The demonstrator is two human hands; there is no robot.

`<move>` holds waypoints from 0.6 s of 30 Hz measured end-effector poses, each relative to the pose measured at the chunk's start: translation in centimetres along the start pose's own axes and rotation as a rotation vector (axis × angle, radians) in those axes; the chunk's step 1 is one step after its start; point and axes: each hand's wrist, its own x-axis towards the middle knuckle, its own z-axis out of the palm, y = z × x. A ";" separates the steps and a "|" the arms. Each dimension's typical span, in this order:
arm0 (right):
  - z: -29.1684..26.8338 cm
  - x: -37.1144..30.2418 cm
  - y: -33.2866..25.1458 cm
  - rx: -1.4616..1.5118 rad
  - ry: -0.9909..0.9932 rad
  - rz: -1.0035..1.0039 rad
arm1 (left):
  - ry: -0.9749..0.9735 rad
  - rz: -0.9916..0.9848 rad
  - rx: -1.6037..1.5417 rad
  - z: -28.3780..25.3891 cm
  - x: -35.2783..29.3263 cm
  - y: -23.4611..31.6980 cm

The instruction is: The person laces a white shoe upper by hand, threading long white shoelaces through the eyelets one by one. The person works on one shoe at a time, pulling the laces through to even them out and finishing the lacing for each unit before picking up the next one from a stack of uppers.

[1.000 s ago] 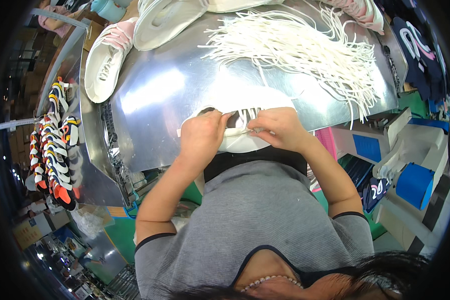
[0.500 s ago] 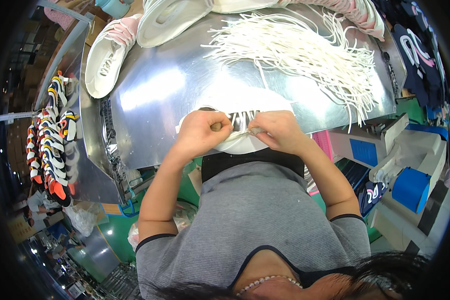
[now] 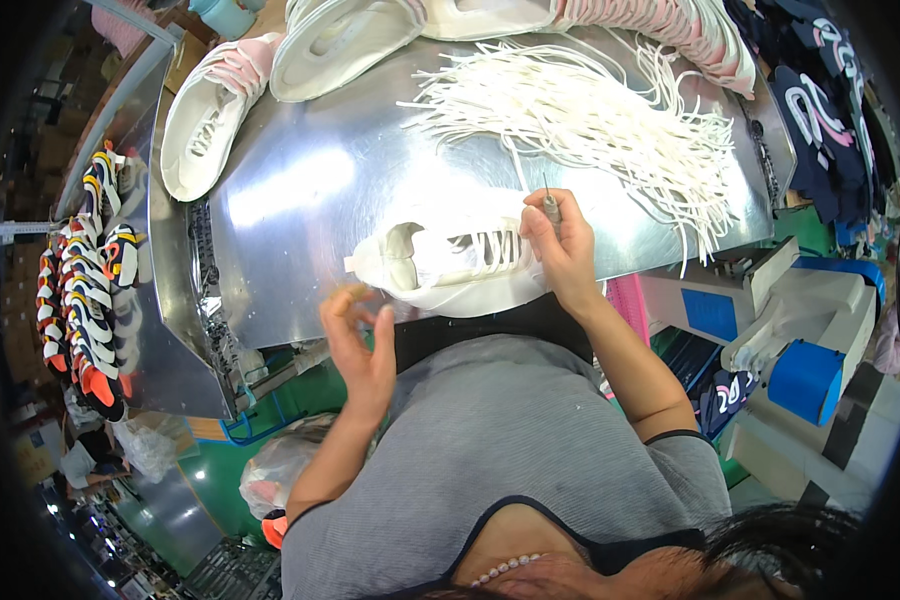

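A white shoe upper [image 3: 430, 262] lies on its side on the metal table [image 3: 300, 235] in front of me, its heel to the left. White lace runs crosswise through its eyelet rows. At the toe end my right hand [image 3: 568, 250] grips an awl [image 3: 551, 206], a thin metal spike on a short handle, pointing away from me. My left hand [image 3: 358, 345] is off the shoe, near the heel at the table's front edge. Its fingers are apart and slightly blurred, with nothing seen in them.
A heap of loose white shoelaces [image 3: 580, 115] covers the far right of the table. Stacked pink-and-white shoe uppers [image 3: 660, 25] line the back, with one upper [image 3: 210, 125] at far left. Colourful shoe parts [image 3: 88, 300] stand further left. Grey-and-blue equipment [image 3: 805, 380] is at right.
Both hands have come off the middle of the shoe. The left moved left and toward me; the right shifted to the toe end, raising the awl. More of the shoe shows.
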 end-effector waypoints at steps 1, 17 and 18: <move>0.0 -0.1 0.0 0.002 0.003 0.026 | 0.049 -0.211 -0.235 0.6 -1.5 -0.7; 0.8 6.7 2.1 -0.751 0.097 -0.185 | 0.234 0.056 -0.526 -10.0 12.6 5.6; 0.9 6.9 2.0 -0.768 0.098 -0.137 | 0.339 0.077 -0.267 -10.9 14.7 4.8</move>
